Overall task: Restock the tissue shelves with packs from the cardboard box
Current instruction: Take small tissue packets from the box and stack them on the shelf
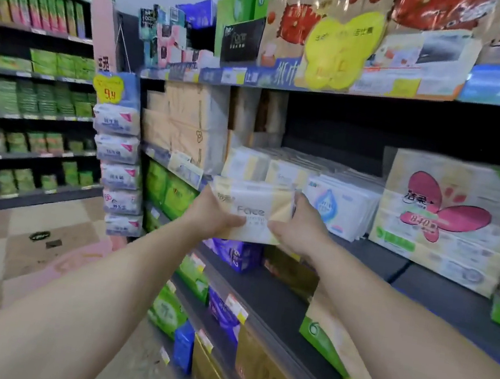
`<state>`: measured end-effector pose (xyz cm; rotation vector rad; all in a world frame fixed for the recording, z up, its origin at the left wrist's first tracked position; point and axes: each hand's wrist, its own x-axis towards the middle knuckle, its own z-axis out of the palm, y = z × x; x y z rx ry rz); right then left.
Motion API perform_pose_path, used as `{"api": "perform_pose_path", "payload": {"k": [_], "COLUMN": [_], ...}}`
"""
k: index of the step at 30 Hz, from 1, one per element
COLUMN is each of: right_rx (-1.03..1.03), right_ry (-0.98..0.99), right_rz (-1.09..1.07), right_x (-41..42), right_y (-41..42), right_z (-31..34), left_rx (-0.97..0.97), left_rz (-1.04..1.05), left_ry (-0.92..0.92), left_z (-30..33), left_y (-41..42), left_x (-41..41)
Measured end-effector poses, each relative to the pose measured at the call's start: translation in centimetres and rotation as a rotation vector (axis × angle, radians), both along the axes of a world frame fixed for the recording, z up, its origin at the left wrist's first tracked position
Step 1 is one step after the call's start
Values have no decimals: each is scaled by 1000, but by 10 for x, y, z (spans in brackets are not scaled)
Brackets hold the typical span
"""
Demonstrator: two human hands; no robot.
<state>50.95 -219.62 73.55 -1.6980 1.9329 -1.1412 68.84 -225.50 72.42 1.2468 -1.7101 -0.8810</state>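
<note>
A cream and white tissue pack point(252, 210) marked "Face" is held out in front of the middle shelf, gripped from both ends. My left hand point(211, 214) clasps its left end and my right hand point(299, 229) its right end. Just behind it on the dark shelf point(439, 302) lie stacks of the same cream packs point(281, 169). The cardboard box is not in view.
White and blue packs point(341, 208) and a large flower-printed multipack point(451, 219) sit to the right on the same shelf. Hanging packs point(120, 150) line the shelf end at left. Lower shelves hold green, purple and gold packs. A tiled aisle floor point(22, 252) runs along the left.
</note>
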Motion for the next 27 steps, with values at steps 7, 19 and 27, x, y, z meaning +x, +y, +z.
{"api": "perform_pose_path", "payload": {"k": [7, 19, 27], "right_rx": [-93, -13, -97], "right_ry": [-19, 216, 34], "right_rz": [-188, -790, -931], "right_x": [-14, -6, 20], "right_y": [-111, -196, -213], "right_z": [14, -25, -30], "left_rx": [-96, -45, -145], "left_rz": [-10, -426, -563], "left_ry": [-5, -134, -189], "left_z": [29, -16, -20], "left_y": [-120, -274, -300], "left_x": [-26, -72, -74]}}
